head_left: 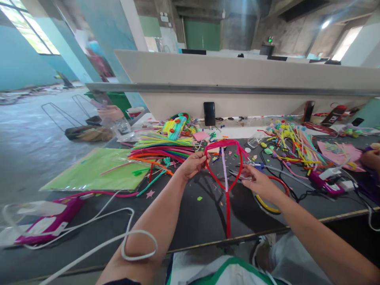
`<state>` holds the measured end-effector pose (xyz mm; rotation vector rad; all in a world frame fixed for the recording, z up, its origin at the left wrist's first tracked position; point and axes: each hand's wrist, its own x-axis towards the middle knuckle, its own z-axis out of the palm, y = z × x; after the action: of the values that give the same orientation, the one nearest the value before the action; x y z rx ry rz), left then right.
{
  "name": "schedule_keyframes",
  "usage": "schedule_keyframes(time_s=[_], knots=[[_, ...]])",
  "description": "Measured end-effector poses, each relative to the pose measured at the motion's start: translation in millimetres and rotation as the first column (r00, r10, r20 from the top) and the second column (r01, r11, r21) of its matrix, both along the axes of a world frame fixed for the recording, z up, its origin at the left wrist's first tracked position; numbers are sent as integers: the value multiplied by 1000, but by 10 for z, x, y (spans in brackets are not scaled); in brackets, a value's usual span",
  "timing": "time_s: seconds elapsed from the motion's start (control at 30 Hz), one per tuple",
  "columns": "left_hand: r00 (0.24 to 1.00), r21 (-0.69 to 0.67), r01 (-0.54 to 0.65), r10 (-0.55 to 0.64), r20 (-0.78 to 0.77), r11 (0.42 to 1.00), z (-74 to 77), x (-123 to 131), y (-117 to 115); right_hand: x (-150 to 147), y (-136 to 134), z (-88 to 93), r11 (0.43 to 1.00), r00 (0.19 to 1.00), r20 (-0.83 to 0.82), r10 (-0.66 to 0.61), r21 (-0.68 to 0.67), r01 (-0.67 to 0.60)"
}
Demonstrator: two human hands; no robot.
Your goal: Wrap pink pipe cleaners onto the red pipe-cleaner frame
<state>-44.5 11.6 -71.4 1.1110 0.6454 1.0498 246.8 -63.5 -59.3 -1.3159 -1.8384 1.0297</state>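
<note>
My left hand [196,164] is closed on the upper left side of a frame bent from red pipe cleaners [228,209]. The frame is a rounded loop with a pink top edge [222,143] and a straight red stem pointing down. A lilac pipe cleaner [224,168] runs down the loop's middle to the stem. My right hand [255,178] is beside the loop's right side, fingers slightly apart; whether the fingertips touch it is unclear. Grey scissor-like blades [234,174] show by those fingertips. Red and yellow curved parts [273,208] lie under my right forearm.
Pipe cleaner bundles [163,148] and a green sheet in plastic [101,170] lie left. More pipe cleaners [291,138] are at right. Purple power strips [50,221] [326,184] trail white cables. A phone [209,113] leans against the divider [252,73]. Another person's hand [371,158] is far right.
</note>
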Motion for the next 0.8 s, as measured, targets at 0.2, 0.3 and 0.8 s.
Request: schedule_keyframes(time_s=[0.2, 0.3, 0.8], knots=[[999, 27, 30, -29, -40, 999, 74, 73, -66, -582, -295, -9, 841, 672, -689, -273, -509, -181], [994, 20, 54, -52, -95, 998, 89, 30, -63, -651, -288, -86, 826, 659, -687, -307, -536, -175], [882, 259, -174, 267, -388, 950, 410, 48, -113, -823, -425, -201, 767, 772, -595, -225, -596, -237]])
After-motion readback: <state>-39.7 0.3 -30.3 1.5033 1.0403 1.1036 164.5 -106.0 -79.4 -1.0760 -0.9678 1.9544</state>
